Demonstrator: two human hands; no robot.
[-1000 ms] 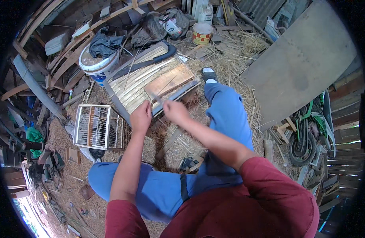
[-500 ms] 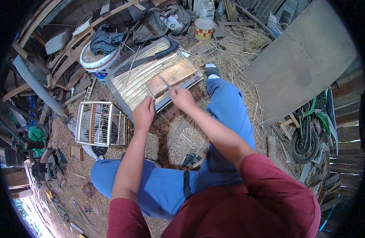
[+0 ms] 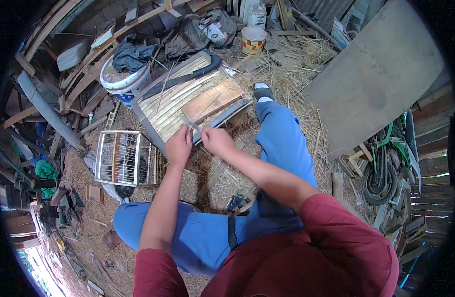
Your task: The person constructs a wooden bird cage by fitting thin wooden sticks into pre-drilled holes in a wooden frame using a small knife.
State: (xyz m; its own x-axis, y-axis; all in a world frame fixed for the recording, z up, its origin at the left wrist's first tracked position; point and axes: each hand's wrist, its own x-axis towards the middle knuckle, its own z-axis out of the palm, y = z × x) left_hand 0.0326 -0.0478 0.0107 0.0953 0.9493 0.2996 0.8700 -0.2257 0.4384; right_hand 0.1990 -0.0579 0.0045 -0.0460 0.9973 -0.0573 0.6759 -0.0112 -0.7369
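Observation:
My right hand (image 3: 216, 141) is closed around a small knife, its narrow grey blade (image 3: 190, 122) pointing up and left past my left fingertips. Beside it, my left hand (image 3: 178, 144) is pinched shut at the near edge of a low slatted work surface (image 3: 164, 106); whatever sits between its fingers is too small to make out. A flat brown wooden block (image 3: 212, 101) lies on the slats just beyond both hands. Farther back rests a long dark-bladed tool with a curved black handle (image 3: 207, 67).
Left of the work surface stand a small white-framed barred cage (image 3: 119, 158) and a white bucket (image 3: 123, 81) with dark plastic on it. A red-and-yellow pail (image 3: 252, 40) is at the back. On the right leans a large grey board (image 3: 378, 79), near a wheel (image 3: 380, 183). Straw covers the floor.
My right hand has come left and a little nearer, bringing the knife blade off the wooden block to beside my left fingertips. My left hand has hardly moved.

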